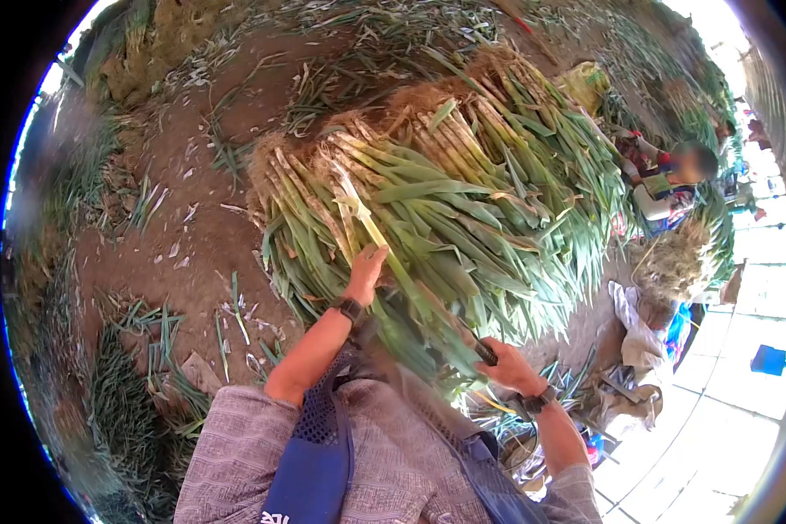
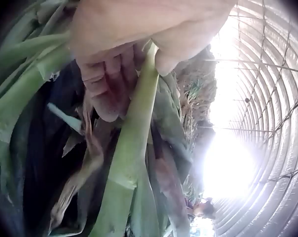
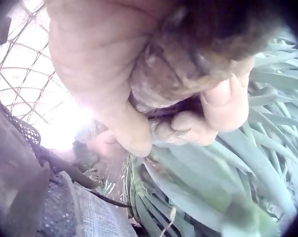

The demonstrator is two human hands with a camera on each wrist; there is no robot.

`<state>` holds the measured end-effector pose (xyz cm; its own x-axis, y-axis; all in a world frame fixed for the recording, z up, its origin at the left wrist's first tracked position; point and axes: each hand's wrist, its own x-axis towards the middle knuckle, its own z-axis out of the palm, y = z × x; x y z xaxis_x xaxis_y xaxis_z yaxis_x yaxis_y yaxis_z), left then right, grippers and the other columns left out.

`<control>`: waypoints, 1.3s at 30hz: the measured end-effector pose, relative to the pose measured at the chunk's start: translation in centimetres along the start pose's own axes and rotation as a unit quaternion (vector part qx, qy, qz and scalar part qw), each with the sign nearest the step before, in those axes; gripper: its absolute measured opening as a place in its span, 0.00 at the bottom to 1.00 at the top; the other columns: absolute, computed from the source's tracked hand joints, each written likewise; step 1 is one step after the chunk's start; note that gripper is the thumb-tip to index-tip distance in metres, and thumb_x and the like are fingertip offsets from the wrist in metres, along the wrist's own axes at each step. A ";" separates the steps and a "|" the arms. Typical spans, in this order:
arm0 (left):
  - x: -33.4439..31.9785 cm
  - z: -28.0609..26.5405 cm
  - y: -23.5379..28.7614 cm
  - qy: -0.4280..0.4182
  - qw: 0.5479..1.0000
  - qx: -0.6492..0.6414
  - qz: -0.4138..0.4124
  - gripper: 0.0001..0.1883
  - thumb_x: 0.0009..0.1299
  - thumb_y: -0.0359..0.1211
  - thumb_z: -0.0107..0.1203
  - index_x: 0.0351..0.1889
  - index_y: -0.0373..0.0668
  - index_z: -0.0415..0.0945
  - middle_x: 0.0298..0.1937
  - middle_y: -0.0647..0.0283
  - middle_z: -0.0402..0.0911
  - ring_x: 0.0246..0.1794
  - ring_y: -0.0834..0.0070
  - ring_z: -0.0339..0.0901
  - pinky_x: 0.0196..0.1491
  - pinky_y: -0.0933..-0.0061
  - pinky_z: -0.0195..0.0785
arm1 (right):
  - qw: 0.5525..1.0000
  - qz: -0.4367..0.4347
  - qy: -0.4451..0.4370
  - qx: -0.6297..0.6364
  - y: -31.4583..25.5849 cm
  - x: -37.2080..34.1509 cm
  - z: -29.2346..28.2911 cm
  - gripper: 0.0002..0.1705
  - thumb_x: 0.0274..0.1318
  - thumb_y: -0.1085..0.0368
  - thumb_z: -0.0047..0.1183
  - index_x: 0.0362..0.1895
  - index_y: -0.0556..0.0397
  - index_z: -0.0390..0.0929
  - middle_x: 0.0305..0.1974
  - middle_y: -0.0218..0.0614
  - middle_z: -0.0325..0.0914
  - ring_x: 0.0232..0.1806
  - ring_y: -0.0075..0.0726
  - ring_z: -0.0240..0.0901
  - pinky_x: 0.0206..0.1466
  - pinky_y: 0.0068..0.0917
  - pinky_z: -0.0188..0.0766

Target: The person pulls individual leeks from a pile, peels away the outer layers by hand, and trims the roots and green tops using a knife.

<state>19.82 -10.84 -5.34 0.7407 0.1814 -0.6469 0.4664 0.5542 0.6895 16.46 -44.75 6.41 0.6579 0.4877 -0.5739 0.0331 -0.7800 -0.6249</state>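
My left hand (image 1: 367,275) (image 2: 144,24) curls round the stem of one leek (image 1: 375,230) (image 2: 129,143), its pale root end pointing up and away and its green leaves falling towards my body. Lower right, my right hand (image 1: 513,370) (image 3: 102,61) grips a dark handle (image 1: 486,351), which looks brown and wrapped (image 3: 171,69) in the right wrist view. A narrow, blurred part runs from the handle across the leaves; its shape is unclear. Just beyond both hands lies a long row of leeks (image 1: 445,201), roots at the far side.
Leaf scraps are scattered over the brown soil (image 1: 192,253). More greens (image 1: 122,410) are heaped at the left. Another person (image 1: 672,183) is at the right, near a pile of roots (image 1: 677,262) and some cloths (image 1: 633,327). A yellow-green sack (image 1: 585,85) lies behind the row.
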 end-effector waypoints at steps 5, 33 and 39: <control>1.3 0.1 1.0 0.012 1.000 -0.016 0.005 0.19 0.71 0.38 0.58 0.54 0.36 0.72 0.43 0.57 0.81 0.38 0.64 0.83 0.41 0.59 0.79 | 0.999 0.007 0.031 -0.035 0.0 -4.0 -0.4 0.16 0.49 0.60 0.62 0.40 0.52 0.73 0.25 0.46 0.73 0.28 0.56 0.71 0.32 0.43 0.66; -1.2 0.7 3.7 -0.062 0.996 0.037 0.055 0.33 0.71 0.45 0.58 0.64 0.33 0.61 0.48 0.52 0.78 0.38 0.63 0.83 0.39 0.62 0.81 | 0.991 0.018 0.073 -0.106 -2.2 -5.2 -3.1 0.18 0.50 0.59 0.59 0.46 0.47 0.74 0.31 0.49 0.79 0.36 0.60 0.77 0.36 0.49 0.71; -3.9 3.3 2.6 -0.156 0.983 0.066 0.066 0.26 0.72 0.41 0.58 0.57 0.29 0.67 0.43 0.57 0.79 0.37 0.68 0.82 0.39 0.67 0.81 | 0.980 -0.074 0.152 -0.109 -5.4 2.2 -1.5 0.21 0.51 0.60 0.59 0.49 0.49 0.73 0.33 0.48 0.80 0.36 0.59 0.77 0.37 0.48 0.72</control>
<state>19.73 -12.85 0.07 0.9020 -0.0244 -0.4311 0.3990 0.4286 0.8106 18.85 -40.06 9.33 0.8269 0.4874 -0.2803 0.2827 -0.7914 -0.5420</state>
